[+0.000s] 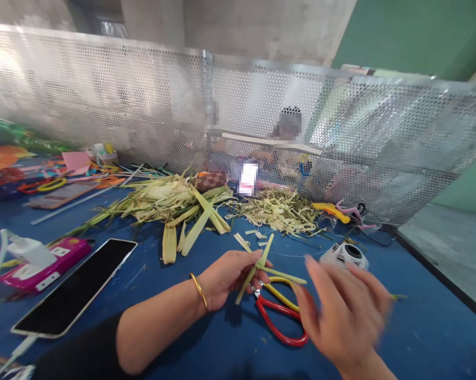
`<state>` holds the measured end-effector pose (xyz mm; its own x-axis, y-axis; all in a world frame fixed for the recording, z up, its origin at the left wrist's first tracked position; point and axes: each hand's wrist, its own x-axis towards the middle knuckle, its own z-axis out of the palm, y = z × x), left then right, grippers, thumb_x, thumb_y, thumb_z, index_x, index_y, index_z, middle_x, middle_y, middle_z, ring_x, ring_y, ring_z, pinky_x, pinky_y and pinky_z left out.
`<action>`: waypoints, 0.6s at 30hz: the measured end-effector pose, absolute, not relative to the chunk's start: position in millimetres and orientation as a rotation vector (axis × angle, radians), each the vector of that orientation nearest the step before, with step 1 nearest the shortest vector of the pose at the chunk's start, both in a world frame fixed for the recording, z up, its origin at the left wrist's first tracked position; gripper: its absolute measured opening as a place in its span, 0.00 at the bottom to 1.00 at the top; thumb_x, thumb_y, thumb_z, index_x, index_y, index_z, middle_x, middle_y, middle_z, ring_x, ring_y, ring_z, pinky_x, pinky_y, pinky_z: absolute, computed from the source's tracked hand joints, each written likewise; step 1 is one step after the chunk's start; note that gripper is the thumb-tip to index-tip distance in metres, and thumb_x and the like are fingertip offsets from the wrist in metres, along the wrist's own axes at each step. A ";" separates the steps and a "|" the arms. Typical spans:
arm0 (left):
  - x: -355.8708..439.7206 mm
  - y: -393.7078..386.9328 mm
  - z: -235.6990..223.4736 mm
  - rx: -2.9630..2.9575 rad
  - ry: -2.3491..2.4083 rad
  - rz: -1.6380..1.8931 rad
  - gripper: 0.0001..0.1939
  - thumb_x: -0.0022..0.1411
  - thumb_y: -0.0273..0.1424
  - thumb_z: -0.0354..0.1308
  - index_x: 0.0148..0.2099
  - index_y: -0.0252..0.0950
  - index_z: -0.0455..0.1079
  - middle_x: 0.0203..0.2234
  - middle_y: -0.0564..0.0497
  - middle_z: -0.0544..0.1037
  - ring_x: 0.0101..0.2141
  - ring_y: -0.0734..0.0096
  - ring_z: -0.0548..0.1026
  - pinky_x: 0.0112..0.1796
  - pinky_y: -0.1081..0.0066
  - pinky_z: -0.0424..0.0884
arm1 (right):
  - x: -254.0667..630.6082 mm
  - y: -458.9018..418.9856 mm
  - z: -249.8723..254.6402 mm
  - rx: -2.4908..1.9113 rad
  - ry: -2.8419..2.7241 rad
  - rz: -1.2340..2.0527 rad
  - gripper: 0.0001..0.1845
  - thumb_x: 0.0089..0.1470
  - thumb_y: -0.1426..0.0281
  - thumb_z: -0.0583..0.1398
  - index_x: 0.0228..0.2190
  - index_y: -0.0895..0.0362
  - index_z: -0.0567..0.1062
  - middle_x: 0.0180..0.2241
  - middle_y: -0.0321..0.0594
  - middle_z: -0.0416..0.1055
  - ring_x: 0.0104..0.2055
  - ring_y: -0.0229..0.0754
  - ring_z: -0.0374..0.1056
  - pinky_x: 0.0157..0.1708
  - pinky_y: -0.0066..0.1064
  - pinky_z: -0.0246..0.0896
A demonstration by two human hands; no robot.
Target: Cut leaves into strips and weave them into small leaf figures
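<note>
My left hand (225,277), with a gold bangle on the wrist, is closed on thin green-yellow palm leaf strips (261,266) that cross just above the blue table. My right hand (343,311) hovers to the right of them, fingers spread apart and blurred by motion, holding nothing. Red-handled scissors (279,316) with a yellow loop lie on the table between and below the two hands.
A heap of palm leaves (170,203) and shredded cuttings (279,211) lies further back. A black phone (77,287) and a pink device (43,266) lie at left, a small white fan (346,256) at right. A perforated metal screen (142,105) closes the far side, with people behind it.
</note>
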<state>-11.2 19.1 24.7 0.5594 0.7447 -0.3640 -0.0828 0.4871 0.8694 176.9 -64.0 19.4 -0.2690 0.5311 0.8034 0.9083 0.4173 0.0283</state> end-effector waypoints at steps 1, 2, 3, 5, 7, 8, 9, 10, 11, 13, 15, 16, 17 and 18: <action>-10.8 18.7 24.3 0.929 0.838 0.592 0.19 0.53 0.43 0.61 0.37 0.29 0.74 0.21 0.51 0.74 0.20 0.80 0.67 0.22 0.78 0.59 | 174.3 -54.6 20.5 -1.216 -1.960 -0.685 0.13 0.59 0.66 0.56 0.45 0.54 0.72 0.35 0.41 0.75 0.40 0.47 0.71 0.53 0.46 0.51; -10.2 18.2 23.8 0.937 0.843 0.605 0.18 0.51 0.41 0.63 0.35 0.29 0.74 0.20 0.52 0.73 0.19 0.81 0.66 0.22 0.79 0.59 | 171.1 -46.0 21.2 -1.248 -1.993 -0.633 0.11 0.61 0.66 0.54 0.42 0.55 0.72 0.34 0.41 0.75 0.40 0.46 0.71 0.54 0.46 0.50; -9.4 17.8 23.3 0.954 0.849 0.618 0.16 0.50 0.39 0.64 0.33 0.29 0.73 0.18 0.54 0.72 0.18 0.82 0.65 0.21 0.79 0.58 | 167.3 -39.2 21.4 -1.269 -2.034 -0.592 0.11 0.62 0.66 0.52 0.40 0.56 0.73 0.31 0.40 0.75 0.37 0.44 0.71 0.55 0.47 0.49; -7.0 17.1 21.7 0.997 0.873 0.650 0.13 0.49 0.36 0.65 0.28 0.30 0.71 0.15 0.56 0.69 0.16 0.82 0.63 0.20 0.78 0.56 | 159.1 -32.8 19.9 -1.299 -2.122 -0.534 0.15 0.64 0.67 0.49 0.33 0.56 0.73 0.25 0.37 0.73 0.31 0.41 0.69 0.55 0.47 0.46; -4.0 17.0 19.6 1.021 0.911 0.692 0.11 0.51 0.34 0.64 0.27 0.30 0.70 0.14 0.56 0.68 0.15 0.82 0.61 0.18 0.78 0.56 | 151.2 -34.6 17.0 -1.269 -2.187 -0.522 0.18 0.64 0.70 0.47 0.26 0.56 0.71 0.20 0.33 0.69 0.26 0.39 0.65 0.54 0.45 0.47; -2.5 17.0 18.6 1.027 0.931 0.715 0.10 0.52 0.34 0.62 0.27 0.30 0.70 0.14 0.57 0.67 0.15 0.82 0.61 0.18 0.78 0.56 | 148.0 -37.1 15.6 -1.239 -2.202 -0.514 0.20 0.64 0.72 0.47 0.24 0.56 0.70 0.19 0.33 0.67 0.25 0.38 0.63 0.53 0.43 0.48; -1.2 17.0 17.6 1.032 0.948 0.737 0.10 0.53 0.33 0.61 0.27 0.30 0.70 0.13 0.57 0.67 0.14 0.82 0.61 0.18 0.77 0.56 | 145.6 -39.6 14.4 -1.208 -2.206 -0.494 0.21 0.63 0.73 0.47 0.22 0.56 0.70 0.18 0.33 0.66 0.24 0.37 0.62 0.52 0.42 0.49; -0.3 17.0 16.8 1.033 0.965 0.759 0.09 0.55 0.32 0.59 0.27 0.30 0.70 0.13 0.57 0.66 0.14 0.82 0.60 0.18 0.77 0.57 | 144.2 -41.6 13.4 -1.186 -2.205 -0.452 0.21 0.63 0.73 0.47 0.21 0.56 0.70 0.18 0.33 0.66 0.24 0.37 0.62 0.51 0.41 0.50; 0.2 16.9 16.3 1.030 0.979 0.777 0.09 0.55 0.31 0.59 0.28 0.30 0.70 0.13 0.58 0.66 0.14 0.82 0.60 0.17 0.77 0.57 | 143.9 -42.7 12.9 -1.185 -2.195 -0.375 0.21 0.63 0.72 0.47 0.21 0.56 0.70 0.18 0.33 0.66 0.24 0.37 0.62 0.51 0.41 0.50; -0.3 16.4 16.1 1.009 0.982 0.799 0.08 0.55 0.31 0.58 0.28 0.30 0.70 0.13 0.59 0.65 0.14 0.83 0.59 0.17 0.77 0.57 | 146.7 -41.5 12.8 -1.264 -2.120 -0.069 0.22 0.63 0.67 0.48 0.21 0.56 0.71 0.19 0.34 0.68 0.26 0.38 0.63 0.51 0.41 0.52; -2.0 15.4 16.7 0.994 0.925 0.775 0.09 0.54 0.33 0.60 0.30 0.31 0.71 0.14 0.60 0.63 0.14 0.84 0.58 0.17 0.78 0.56 | 152.5 -37.1 13.9 -1.403 -1.868 0.401 0.24 0.62 0.59 0.49 0.22 0.56 0.73 0.21 0.36 0.70 0.27 0.40 0.66 0.46 0.39 0.58; -2.9 14.6 17.2 1.003 0.878 0.746 0.10 0.53 0.35 0.61 0.31 0.31 0.71 0.14 0.60 0.63 0.14 0.84 0.57 0.17 0.79 0.55 | 155.4 -34.4 14.7 -1.447 -1.675 0.628 0.24 0.59 0.54 0.50 0.23 0.56 0.74 0.22 0.37 0.70 0.28 0.41 0.66 0.41 0.37 0.61; -3.6 13.5 17.7 1.021 0.830 0.710 0.12 0.53 0.37 0.61 0.31 0.31 0.71 0.14 0.60 0.62 0.14 0.84 0.56 0.17 0.79 0.54 | 157.8 -32.0 15.6 -1.451 -1.476 0.823 0.25 0.56 0.50 0.53 0.25 0.57 0.76 0.22 0.38 0.70 0.27 0.41 0.67 0.35 0.35 0.63; -4.1 12.3 18.0 1.042 0.792 0.674 0.15 0.54 0.40 0.60 0.31 0.32 0.71 0.14 0.60 0.62 0.14 0.84 0.56 0.16 0.78 0.53 | 159.2 -30.0 16.5 -1.417 -1.299 0.985 0.25 0.52 0.48 0.56 0.27 0.57 0.76 0.21 0.37 0.70 0.26 0.41 0.66 0.30 0.32 0.62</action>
